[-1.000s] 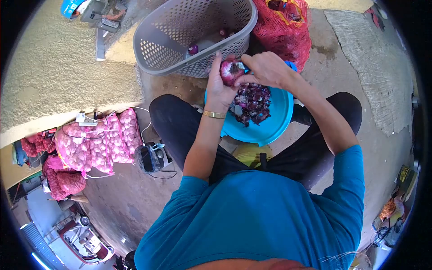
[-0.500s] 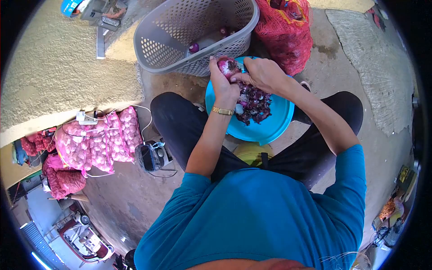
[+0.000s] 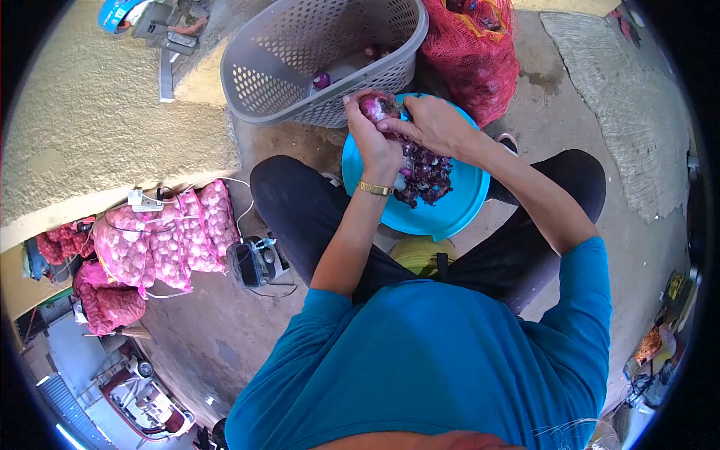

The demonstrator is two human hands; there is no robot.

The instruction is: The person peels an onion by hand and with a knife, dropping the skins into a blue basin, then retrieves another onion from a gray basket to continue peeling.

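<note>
My left hand [image 3: 373,146], a gold watch on its wrist, is closed around a red onion [image 3: 372,109] held above the blue basin's far left side. My right hand [image 3: 439,127] is curled beside the onion, its thumb pressing against the skin. It grips a small knife [image 3: 406,114], mostly hidden by the fingers. Below both hands sits the round blue basin [image 3: 471,196], with a heap of dark purple onion skins and scraps [image 3: 427,176] in its middle.
A grey perforated basket [image 3: 251,112] with a few red onions [image 3: 322,80] stands beyond the basin. To its right is a red mesh sack [image 3: 476,67]. Pink net bags of pale bulbs [image 3: 165,244] and a black-cased device [image 3: 251,262] lie at left.
My right thumb has shifted slightly left across the onion, and the onion has turned a little in my left hand. Less of the blade shows now.
</note>
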